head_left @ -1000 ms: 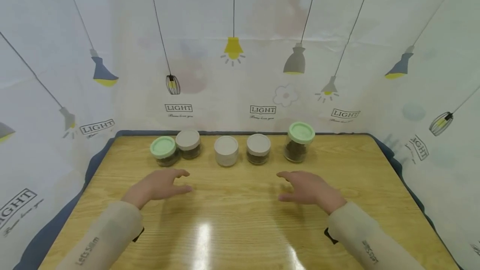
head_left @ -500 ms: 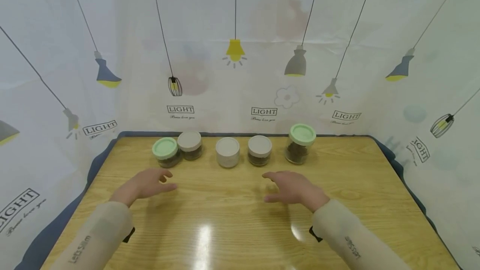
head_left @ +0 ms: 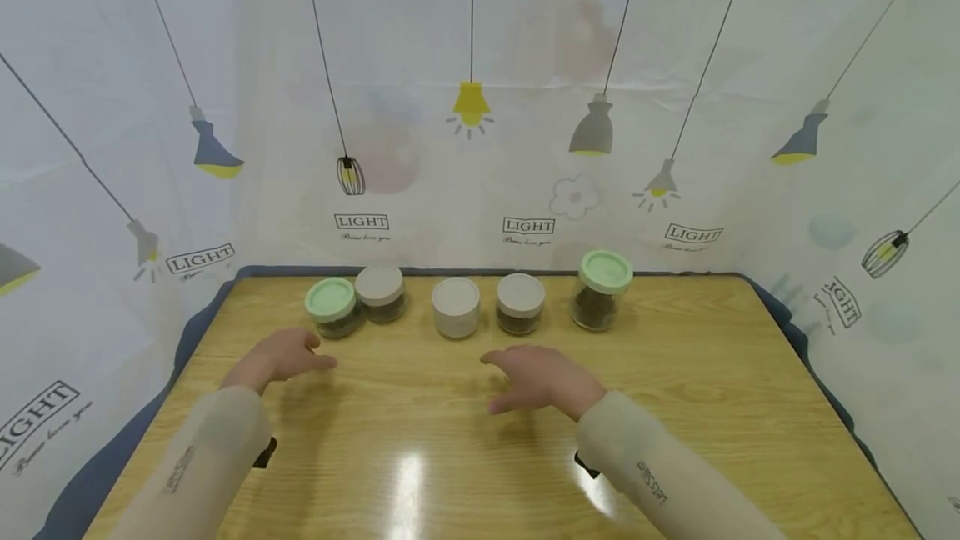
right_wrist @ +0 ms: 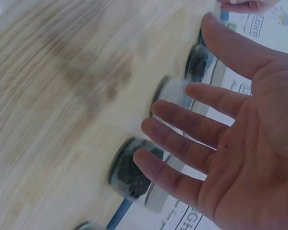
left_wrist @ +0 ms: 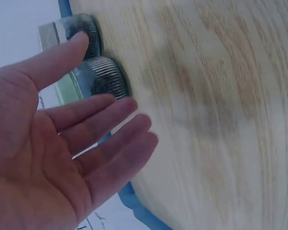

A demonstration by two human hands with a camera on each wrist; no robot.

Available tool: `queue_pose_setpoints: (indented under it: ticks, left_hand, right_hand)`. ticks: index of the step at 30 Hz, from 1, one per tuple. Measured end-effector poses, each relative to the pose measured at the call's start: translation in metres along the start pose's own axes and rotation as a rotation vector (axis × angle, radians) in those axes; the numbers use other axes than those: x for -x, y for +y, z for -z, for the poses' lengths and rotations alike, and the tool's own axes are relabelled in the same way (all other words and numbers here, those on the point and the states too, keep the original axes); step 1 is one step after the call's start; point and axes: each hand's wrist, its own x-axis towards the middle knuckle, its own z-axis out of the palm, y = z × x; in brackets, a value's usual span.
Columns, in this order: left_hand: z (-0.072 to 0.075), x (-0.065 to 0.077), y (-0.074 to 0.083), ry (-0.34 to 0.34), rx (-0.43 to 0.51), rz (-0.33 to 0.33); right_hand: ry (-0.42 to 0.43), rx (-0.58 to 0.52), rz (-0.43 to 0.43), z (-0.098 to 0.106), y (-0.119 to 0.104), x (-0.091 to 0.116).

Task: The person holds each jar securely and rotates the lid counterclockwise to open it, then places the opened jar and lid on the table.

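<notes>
Several lidded jars stand in a row along the table's back edge. My left hand (head_left: 281, 355) hovers just in front of the short green-lidded jar (head_left: 332, 307), its fingers relaxed and holding nothing. A grey-lidded jar (head_left: 380, 294) with dark contents is right beside that one. My right hand (head_left: 540, 377) is over the table in front of the middle jars, fingers spread and nothing in them. Behind it are a jar with white contents (head_left: 456, 307) and another grey-lidded jar (head_left: 519, 304) with dark contents. The tall green-lidded jar (head_left: 600, 290) stands farthest right.
A wooden table (head_left: 420, 415) lies under both hands. A pale wall covering (head_left: 450, 173) printed with lamps rises behind the jars and at both sides. Blue edging (head_left: 787, 327) runs along the table's border.
My right hand has moved left, from in front of the tall jar toward the middle. My left hand has drifted left and slightly forward. The jars stay in place.
</notes>
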Motion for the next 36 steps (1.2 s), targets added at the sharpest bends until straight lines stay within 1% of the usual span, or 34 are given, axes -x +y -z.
queue_pose_setpoints:
  ticks: [3,5,9,14,17,20,22,23,25,31,36]
  left_hand:
    - [0.000,-0.006,-0.004,0.042,0.038,0.052]
    - [-0.001,-0.009,-0.006,0.064,0.080,0.073]
    - [0.000,-0.012,-0.004,0.085,0.174,0.111]
    - [-0.004,-0.021,-0.007,0.109,0.247,0.160]
    - [-0.009,-0.029,-0.009,0.137,0.296,0.167]
    - [-0.013,-0.034,-0.008,0.176,0.387,0.164]
    - [-0.017,-0.037,-0.008,0.202,0.464,0.164]
    - [-0.019,-0.039,-0.007,0.220,0.504,0.171]
    - [-0.022,-0.043,-0.006,0.260,0.554,0.184]
    - [-0.030,-0.051,0.002,0.380,0.652,0.237]
    - [-0.036,-0.058,0.011,0.513,0.648,0.293]
  right_hand:
    - [-0.016,0.009,0.006,-0.003,-0.006,-0.006]
    - [-0.021,0.015,0.014,-0.005,-0.009,-0.009]
    - [-0.036,0.020,0.021,-0.008,-0.017,-0.015]
    - [-0.042,0.033,0.018,-0.009,-0.028,-0.017]
    - [-0.049,0.038,0.011,-0.010,-0.031,-0.018]
    - [-0.057,0.043,0.003,-0.010,-0.034,-0.019]
    - [-0.062,0.047,-0.001,-0.011,-0.034,-0.019]
    - [-0.063,0.049,-0.003,-0.011,-0.035,-0.019]
    - [-0.066,0.052,-0.005,-0.011,-0.035,-0.020]
    - [-0.063,0.062,-0.006,-0.011,-0.036,-0.020]
    - [-0.057,0.065,-0.008,-0.011,-0.036,-0.020]
